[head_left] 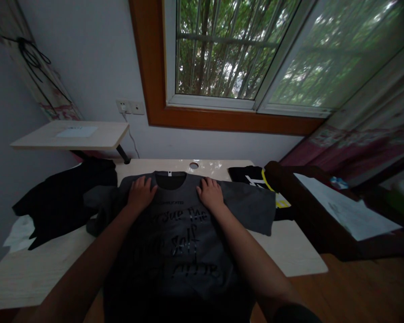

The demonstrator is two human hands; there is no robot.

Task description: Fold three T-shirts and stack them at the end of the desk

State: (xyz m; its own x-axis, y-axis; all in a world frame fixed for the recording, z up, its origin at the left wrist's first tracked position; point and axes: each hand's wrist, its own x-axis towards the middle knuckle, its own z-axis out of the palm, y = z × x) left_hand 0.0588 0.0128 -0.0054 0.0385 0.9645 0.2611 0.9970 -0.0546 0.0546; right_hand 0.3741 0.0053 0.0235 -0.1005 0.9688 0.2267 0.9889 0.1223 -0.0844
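Note:
A dark grey T-shirt (185,224) with black lettering lies front up across the table, its collar at the far side and its lower part hanging toward me over the near edge. My left hand (142,194) rests on the shirt's left shoulder, fingers stretched out. On the other side of the collar, my right hand (210,193) lies flat on the right shoulder with its fingers extended. The right sleeve is spread out; the left sleeve is bunched up.
Black clothing (77,193) is heaped at the left with a white cloth (22,231). A folded black shirt (244,172) with yellow and white print lies at the right. A raised shelf (70,139) stands on the table (289,251). Beyond is a window (229,54).

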